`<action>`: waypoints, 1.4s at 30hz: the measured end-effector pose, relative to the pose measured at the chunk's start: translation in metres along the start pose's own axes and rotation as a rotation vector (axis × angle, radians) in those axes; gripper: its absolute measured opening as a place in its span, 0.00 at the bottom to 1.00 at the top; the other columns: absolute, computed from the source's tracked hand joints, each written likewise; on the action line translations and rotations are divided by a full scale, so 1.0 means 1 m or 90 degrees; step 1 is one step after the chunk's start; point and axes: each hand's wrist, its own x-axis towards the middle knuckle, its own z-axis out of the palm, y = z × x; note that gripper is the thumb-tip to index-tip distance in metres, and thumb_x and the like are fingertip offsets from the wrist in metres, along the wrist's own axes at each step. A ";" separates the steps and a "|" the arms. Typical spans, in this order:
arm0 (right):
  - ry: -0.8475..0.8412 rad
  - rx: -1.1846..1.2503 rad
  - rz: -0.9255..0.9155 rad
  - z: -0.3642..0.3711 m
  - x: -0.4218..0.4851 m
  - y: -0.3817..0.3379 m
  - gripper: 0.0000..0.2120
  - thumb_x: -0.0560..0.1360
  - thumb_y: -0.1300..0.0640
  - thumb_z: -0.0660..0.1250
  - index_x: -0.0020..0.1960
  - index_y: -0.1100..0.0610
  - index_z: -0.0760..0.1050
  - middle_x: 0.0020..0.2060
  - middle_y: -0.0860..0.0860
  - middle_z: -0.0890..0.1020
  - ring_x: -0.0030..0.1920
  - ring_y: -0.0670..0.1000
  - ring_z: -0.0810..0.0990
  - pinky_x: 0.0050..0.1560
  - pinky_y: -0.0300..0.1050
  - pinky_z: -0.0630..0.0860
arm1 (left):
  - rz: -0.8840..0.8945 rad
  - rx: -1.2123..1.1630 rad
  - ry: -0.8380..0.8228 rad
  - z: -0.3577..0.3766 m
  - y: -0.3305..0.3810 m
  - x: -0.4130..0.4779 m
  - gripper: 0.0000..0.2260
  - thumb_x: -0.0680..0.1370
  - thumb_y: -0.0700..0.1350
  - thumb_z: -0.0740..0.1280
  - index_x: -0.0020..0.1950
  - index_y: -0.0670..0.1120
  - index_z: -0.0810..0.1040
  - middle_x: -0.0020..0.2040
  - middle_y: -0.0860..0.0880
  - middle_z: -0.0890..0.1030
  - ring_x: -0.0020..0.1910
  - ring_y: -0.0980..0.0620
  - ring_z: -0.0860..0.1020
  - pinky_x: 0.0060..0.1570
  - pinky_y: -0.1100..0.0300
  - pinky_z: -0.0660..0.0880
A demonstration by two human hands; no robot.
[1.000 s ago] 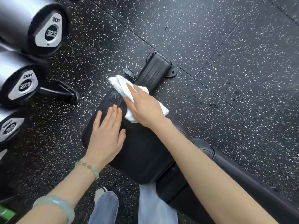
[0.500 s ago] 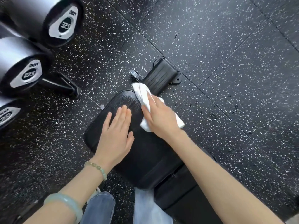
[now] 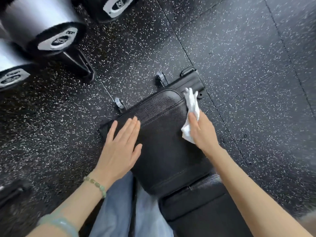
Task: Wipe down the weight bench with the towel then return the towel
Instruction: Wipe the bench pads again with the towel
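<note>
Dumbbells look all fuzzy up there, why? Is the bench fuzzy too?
Head view: the dumbbells are smeared, probably by camera movement, and their labels are unreadable; floor specks streak toward the edges; the bench grain and the towel near the middle look fairly sharp; the wide lens bends the floor seams.

This is a gym, the free-weights corner by the look of it. The floor (image 3: pixel 239 69) is black rubber matting flecked with white, laid in big tiles whose seams run across the right of the frame. At the upper left, heavy chrome dumbbells (image 3: pixel 51 31) with badged black ends sit in a row. In the middle stands a padded black weight bench (image 3: pixel 164 137) with small wheels (image 3: pixel 119 102) at its end.
</note>
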 end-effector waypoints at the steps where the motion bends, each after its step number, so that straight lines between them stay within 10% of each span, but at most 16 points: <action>1: 0.008 -0.013 -0.006 0.002 0.007 -0.008 0.17 0.82 0.46 0.50 0.62 0.52 0.71 0.50 0.49 0.77 0.51 0.57 0.76 0.45 0.45 0.64 | -0.007 -0.004 -0.002 0.005 -0.003 -0.009 0.26 0.81 0.51 0.51 0.75 0.37 0.62 0.75 0.42 0.63 0.74 0.46 0.63 0.73 0.42 0.53; 13: -0.040 -0.586 -0.331 0.070 0.054 -0.105 0.22 0.80 0.44 0.49 0.48 0.55 0.78 0.47 0.52 0.82 0.53 0.59 0.76 0.57 0.58 0.63 | -0.082 -0.129 0.043 0.040 -0.003 -0.045 0.27 0.79 0.52 0.53 0.74 0.37 0.63 0.75 0.42 0.63 0.73 0.46 0.63 0.72 0.42 0.54; 19: -0.125 -0.574 -0.503 0.120 0.027 -0.119 0.21 0.75 0.45 0.52 0.45 0.55 0.81 0.38 0.51 0.82 0.40 0.57 0.80 0.48 0.53 0.68 | -0.118 -0.164 0.052 0.043 0.003 -0.057 0.27 0.79 0.52 0.54 0.74 0.38 0.64 0.74 0.43 0.65 0.74 0.48 0.61 0.73 0.44 0.53; 30: -0.003 -0.570 -0.267 0.048 0.070 -0.092 0.26 0.77 0.44 0.44 0.51 0.57 0.76 0.50 0.56 0.80 0.54 0.60 0.75 0.55 0.55 0.67 | -0.123 -0.191 0.045 0.051 0.005 -0.059 0.27 0.80 0.53 0.52 0.76 0.40 0.60 0.77 0.45 0.60 0.76 0.49 0.57 0.73 0.44 0.51; 42: -0.229 -0.579 -0.464 0.098 0.037 -0.117 0.23 0.79 0.45 0.51 0.67 0.55 0.72 0.63 0.53 0.76 0.65 0.55 0.71 0.64 0.56 0.58 | -0.119 -0.211 0.039 0.051 0.007 -0.066 0.28 0.80 0.54 0.51 0.74 0.39 0.64 0.75 0.44 0.63 0.74 0.48 0.61 0.72 0.44 0.54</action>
